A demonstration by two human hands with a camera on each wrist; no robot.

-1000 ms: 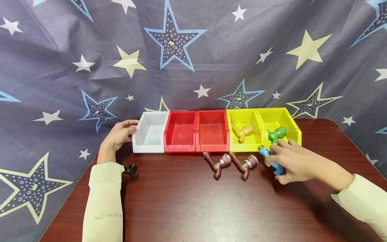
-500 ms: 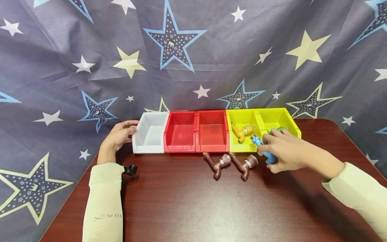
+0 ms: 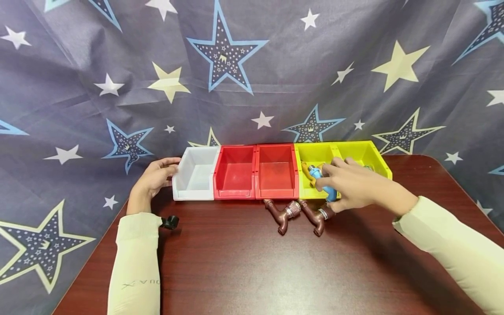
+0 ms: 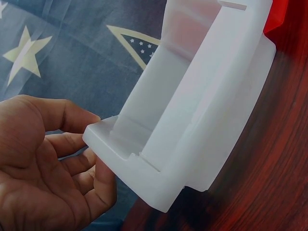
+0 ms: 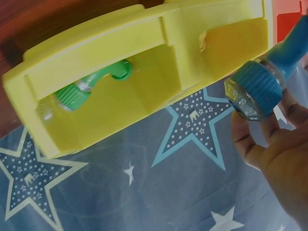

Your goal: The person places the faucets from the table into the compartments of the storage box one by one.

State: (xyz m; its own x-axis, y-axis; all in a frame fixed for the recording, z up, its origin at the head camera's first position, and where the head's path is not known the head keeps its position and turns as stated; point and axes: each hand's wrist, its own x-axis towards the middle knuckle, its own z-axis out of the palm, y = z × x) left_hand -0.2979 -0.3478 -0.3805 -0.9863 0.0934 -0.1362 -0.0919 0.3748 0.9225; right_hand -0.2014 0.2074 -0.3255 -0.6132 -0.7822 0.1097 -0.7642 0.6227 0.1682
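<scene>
The blue faucet (image 3: 323, 184), gripped in the right hand (image 3: 350, 186), has been carried leftward above the yellow bin (image 3: 315, 153). The white bin (image 3: 195, 173) edge is held by the left hand (image 3: 155, 177). "AUA" is read on the sleeve (image 3: 135, 262).

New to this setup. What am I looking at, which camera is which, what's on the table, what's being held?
No robot here: a person works bare-handed, wearing three cameras. The wide picture comes from the head; the two close-ups come from the wrists.

On the dark wooden table stands a row of bins: a white bin, two red bins and two yellow bins. A yellow tap and a green tap lie in the yellow bins. Two brown taps lie on the table before the row.

The left hand grips the white bin's outer edge. The right hand holds a blue tap at the yellow bins.
</scene>
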